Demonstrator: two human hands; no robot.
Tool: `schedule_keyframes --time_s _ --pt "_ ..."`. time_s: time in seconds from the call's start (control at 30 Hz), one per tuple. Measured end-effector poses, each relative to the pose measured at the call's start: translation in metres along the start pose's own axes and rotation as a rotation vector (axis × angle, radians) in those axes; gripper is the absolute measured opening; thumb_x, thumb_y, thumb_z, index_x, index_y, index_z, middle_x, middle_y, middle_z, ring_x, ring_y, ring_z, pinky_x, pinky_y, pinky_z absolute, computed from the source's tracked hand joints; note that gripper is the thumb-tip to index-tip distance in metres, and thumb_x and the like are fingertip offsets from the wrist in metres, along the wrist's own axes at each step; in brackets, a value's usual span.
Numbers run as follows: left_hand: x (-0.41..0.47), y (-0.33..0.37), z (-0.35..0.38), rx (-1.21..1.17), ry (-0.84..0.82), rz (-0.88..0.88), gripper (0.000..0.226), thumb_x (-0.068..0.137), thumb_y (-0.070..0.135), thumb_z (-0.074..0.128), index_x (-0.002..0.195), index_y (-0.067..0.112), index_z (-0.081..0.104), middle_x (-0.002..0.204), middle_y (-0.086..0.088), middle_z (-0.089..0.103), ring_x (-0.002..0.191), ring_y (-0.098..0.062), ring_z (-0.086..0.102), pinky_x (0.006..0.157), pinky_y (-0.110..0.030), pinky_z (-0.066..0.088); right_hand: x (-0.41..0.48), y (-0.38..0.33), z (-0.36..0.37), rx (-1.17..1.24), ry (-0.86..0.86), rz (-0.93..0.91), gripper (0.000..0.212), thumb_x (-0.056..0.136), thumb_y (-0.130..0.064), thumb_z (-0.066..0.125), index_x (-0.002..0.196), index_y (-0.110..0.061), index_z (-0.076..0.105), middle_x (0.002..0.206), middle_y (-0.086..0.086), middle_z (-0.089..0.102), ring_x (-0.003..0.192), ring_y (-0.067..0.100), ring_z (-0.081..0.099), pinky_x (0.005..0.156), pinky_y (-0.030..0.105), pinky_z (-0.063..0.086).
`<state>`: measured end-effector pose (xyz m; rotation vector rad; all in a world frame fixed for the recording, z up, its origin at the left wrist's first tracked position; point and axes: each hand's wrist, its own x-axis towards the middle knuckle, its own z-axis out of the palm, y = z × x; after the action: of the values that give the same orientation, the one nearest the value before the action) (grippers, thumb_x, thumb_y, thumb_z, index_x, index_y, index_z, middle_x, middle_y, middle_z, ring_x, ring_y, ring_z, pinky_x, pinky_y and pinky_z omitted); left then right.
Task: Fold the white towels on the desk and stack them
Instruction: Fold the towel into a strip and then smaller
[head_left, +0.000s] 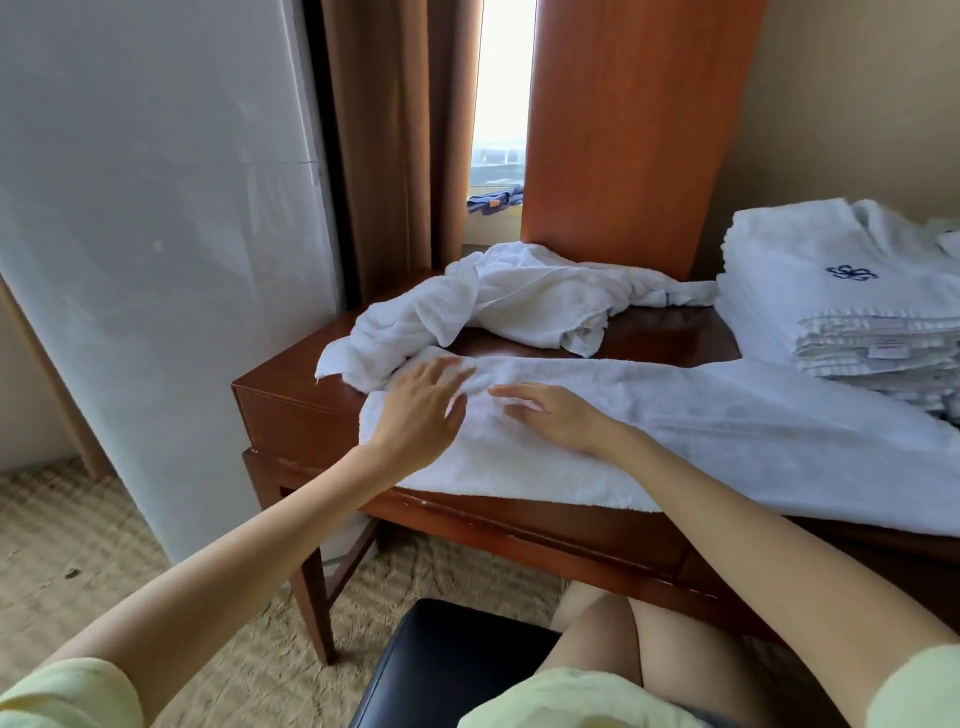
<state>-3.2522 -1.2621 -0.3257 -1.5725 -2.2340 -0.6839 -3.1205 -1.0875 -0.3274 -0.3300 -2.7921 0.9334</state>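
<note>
navy monogram (851, 272) on folded towels (789, 291)

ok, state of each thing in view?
spread towel: laid out long, under both hands
crumpled towel: unfolded, bunched behind it
towel stack: folded, piled at right
left hand: open, resting on spread towel
right hand: open, flat on spread towel

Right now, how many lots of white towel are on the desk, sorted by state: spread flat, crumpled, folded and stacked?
Flat white towel: 1
Crumpled white towel heap: 1
Folded white towel stack: 1 (layers not countable)
Total: 3
</note>
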Motion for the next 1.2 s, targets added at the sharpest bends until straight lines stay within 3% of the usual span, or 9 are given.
schedule_keyframes --time_s 0.13,0.3,0.57,0.63,0.7,0.8,0.9,1.03,1.2 --pt "0.022 0.020 0.033 0.097 -0.533 -0.053 0.058 0.102 0.052 0.017 0.154 0.030 0.011 0.162 0.002 -0.001 0.149 -0.017 -0.002 0.119 -0.047 0.003 -0.026 0.027 -0.038 -0.092 0.085 0.040 0.036 0.101 -0.037 0.046 0.137 -0.034 0.050 0.144 -0.014 0.048 0.133 0.005 0.043 0.107 0.024 0.034" --pt "0.052 0.003 0.044 0.148 -0.618 0.022 0.062 0.098 0.060 0.015 0.153 0.035 0.000 0.161 0.005 -0.008 0.148 -0.013 -0.008 0.119 -0.047 -0.006 -0.104 0.105 -0.093 -0.196 0.155 0.348 0.044 0.101 -0.042 0.043 0.143 -0.030 0.044 0.153 -0.011 0.037 0.136 0.008 0.039 0.108 0.022 0.029" --pt "0.087 -0.014 0.059 0.126 -0.677 0.049 0.061 0.100 0.054 0.022 0.150 0.034 -0.007 0.161 0.008 -0.009 0.148 -0.010 -0.008 0.116 -0.043 -0.012 -0.210 0.163 -0.141 -0.190 0.230 0.569 0.055 0.101 -0.049 0.037 0.152 -0.029 0.028 0.159 -0.014 0.016 0.147 0.007 0.012 0.119 0.029 0.012" --pt "0.090 -0.013 0.061 0.113 -0.640 0.042 0.060 0.101 0.049 0.028 0.153 0.032 0.004 0.161 0.006 0.000 0.149 -0.012 0.000 0.118 -0.044 -0.004 -0.227 0.165 -0.148 -0.028 0.236 0.541 0.051 0.102 -0.036 0.042 0.151 -0.028 0.028 0.159 -0.011 0.019 0.145 0.006 0.017 0.119 0.029 0.018" --pt "0.090 -0.003 0.060 0.050 -0.435 0.087 0.051 0.100 0.038 0.044 0.149 0.028 0.033 0.158 -0.001 0.026 0.144 -0.022 0.026 0.115 -0.046 0.020 -0.244 0.167 -0.158 -0.038 0.351 0.522 0.046 0.101 -0.025 0.050 0.145 -0.026 0.040 0.152 -0.009 0.036 0.138 0.007 0.033 0.111 0.027 0.030" --pt "0.092 0.051 0.066 -0.097 -0.123 0.260 0.027 0.091 0.020 0.063 0.118 0.022 0.066 0.125 -0.004 0.059 0.112 -0.025 0.058 0.088 -0.041 0.049 -0.273 0.180 -0.174 -0.281 0.558 0.554 0.029 0.094 -0.026 0.061 0.124 -0.023 0.062 0.121 -0.004 0.059 0.117 0.014 0.054 0.097 0.033 0.044" --pt "0.099 0.130 0.078 -0.208 -0.238 0.351 0.012 0.092 0.029 0.063 0.103 0.030 0.068 0.105 0.007 0.061 0.091 -0.011 0.058 0.069 -0.019 0.043 -0.288 0.186 -0.184 -0.442 0.499 0.628 0.023 0.091 -0.044 0.062 0.107 -0.029 0.067 0.100 -0.011 0.053 0.101 0.011 0.052 0.082 0.028 0.039" --pt "0.108 0.199 0.106 -0.181 -0.374 0.354 0.021 0.092 0.042 0.060 0.105 0.028 0.066 0.098 0.007 0.056 0.086 -0.009 0.049 0.068 -0.024 0.037 -0.295 0.185 -0.191 -0.423 0.464 0.649 0.023 0.086 -0.049 0.064 0.096 -0.029 0.065 0.094 -0.011 0.054 0.090 0.010 0.051 0.070 0.026 0.037" --pt "0.106 0.204 0.114 -0.280 -0.508 0.180 0.016 0.087 0.044 0.064 0.084 0.030 0.057 0.087 0.006 0.060 0.070 -0.006 0.051 0.057 -0.020 0.037 -0.314 0.176 -0.196 -0.134 0.342 0.654 0.024 0.077 -0.046 0.077 0.089 -0.028 0.065 0.082 -0.008 0.059 0.068 0.003 0.051 0.063 0.021 0.038"
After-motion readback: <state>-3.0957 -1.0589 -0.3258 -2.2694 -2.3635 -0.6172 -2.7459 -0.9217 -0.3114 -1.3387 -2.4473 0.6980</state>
